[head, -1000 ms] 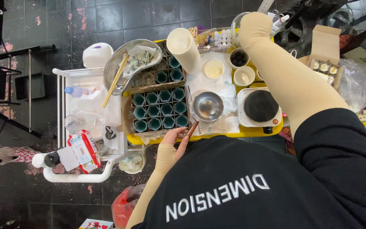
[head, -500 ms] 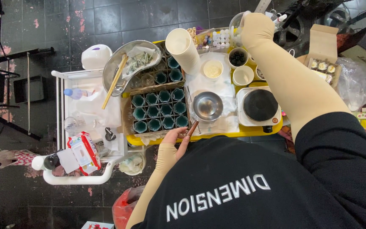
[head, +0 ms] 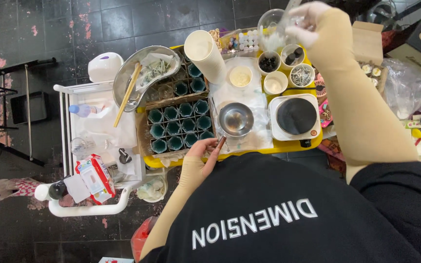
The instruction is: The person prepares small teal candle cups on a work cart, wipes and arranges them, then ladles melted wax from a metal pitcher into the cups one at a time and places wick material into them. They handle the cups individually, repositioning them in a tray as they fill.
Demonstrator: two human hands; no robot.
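While the view looks straight down over a black-shirted back, the left hand (head: 201, 157) sits at the near edge of the yellow tray (head: 313, 140), fingers curled and pinching the thin handle of a small steel saucepan (head: 236, 119) that rests on white paper in the middle of the tray. Just to the left of the pan stands a cardboard crate of teal glass jars (head: 176, 126), and to its right a small white hot plate (head: 296, 117) with a round black top. The right hand (head: 310, 22) reaches to the far side of the tray, fingers closed around what seems to be a thin stick or spoon held over a clear glass bowl (head: 271, 24); the grip is blurred, so the tool itself is hard to make out. Below that bowl sit several small cups (head: 275, 83) of dark and pale contents. A tall cream paper cup (head: 208, 53) leans beside a metal kidney dish (head: 144, 73) with a wooden stick across it. Left of the tray stands a white trolley (head: 91, 209) carrying bottles and a red packet.
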